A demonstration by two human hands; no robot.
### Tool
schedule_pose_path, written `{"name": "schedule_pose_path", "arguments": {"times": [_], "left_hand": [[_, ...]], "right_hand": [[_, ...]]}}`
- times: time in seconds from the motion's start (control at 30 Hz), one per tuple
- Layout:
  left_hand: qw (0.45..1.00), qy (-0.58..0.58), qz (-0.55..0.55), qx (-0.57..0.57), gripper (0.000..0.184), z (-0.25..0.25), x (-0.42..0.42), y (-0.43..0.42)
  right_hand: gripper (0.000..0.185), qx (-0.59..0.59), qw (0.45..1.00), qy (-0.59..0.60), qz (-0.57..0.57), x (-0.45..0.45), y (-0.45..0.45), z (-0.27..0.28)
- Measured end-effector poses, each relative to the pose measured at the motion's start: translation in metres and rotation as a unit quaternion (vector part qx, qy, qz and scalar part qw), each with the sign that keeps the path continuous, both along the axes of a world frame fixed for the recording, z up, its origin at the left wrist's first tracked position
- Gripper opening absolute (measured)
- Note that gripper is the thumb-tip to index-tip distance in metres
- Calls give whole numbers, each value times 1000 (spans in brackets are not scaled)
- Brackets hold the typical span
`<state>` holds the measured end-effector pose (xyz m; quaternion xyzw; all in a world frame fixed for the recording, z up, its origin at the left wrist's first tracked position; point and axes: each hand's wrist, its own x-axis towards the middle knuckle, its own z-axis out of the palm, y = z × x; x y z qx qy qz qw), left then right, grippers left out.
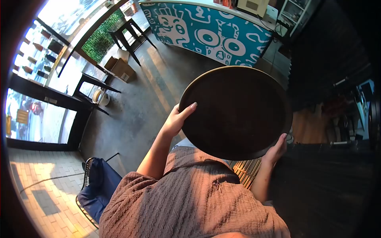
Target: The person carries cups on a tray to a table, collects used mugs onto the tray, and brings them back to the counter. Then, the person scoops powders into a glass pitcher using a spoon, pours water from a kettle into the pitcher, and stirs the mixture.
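A large round dark serving tray (238, 111) with a thin tan rim is held up in front of my body. My left hand (179, 119) grips its left edge, thumb lying over the top surface and fingers hidden underneath. On the lower right edge, my right hand (275, 150) holds the rim, its thumb on the edge and the other fingers mostly out of sight. Nothing can be seen lying on the tray.
A teal counter (210, 33) with white drawings stands ahead. Black stools (129, 29), a cardboard box (119, 69) and a white bucket (102, 97) are at the left by the windows. A chair with dark blue cloth (99, 186) is at the lower left.
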<state>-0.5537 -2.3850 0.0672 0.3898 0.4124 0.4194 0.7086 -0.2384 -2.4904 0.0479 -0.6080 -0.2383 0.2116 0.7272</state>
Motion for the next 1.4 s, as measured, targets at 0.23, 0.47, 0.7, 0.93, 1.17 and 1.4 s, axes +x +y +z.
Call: {"name": "schedule_pose_path", "arguments": {"times": [0.23, 0.47, 0.7, 0.93, 1.17, 1.4], "left_hand": [[991, -13, 133, 1, 42, 4, -30, 31], [982, -70, 173, -18, 44, -21, -65, 122], [989, -47, 140, 1, 50, -30, -102, 265], [983, -72, 168, -21, 44, -16, -148, 375], [972, -89, 213, -42, 42, -36, -154, 481], [927, -218, 305, -15, 43, -37, -172, 560]], "right_hand": [[42, -24, 998, -20, 56, -26, 93, -4], [38, -8, 985, 2, 173, -52, 200, -11], [40, -41, 984, 39, 167, -90, 330, -16], [42, -34, 981, 50, 183, -134, 448, -1], [47, -68, 962, 47, 259, -129, 579, -29], [44, -47, 924, 56, 375, -147, 768, -33]]}}
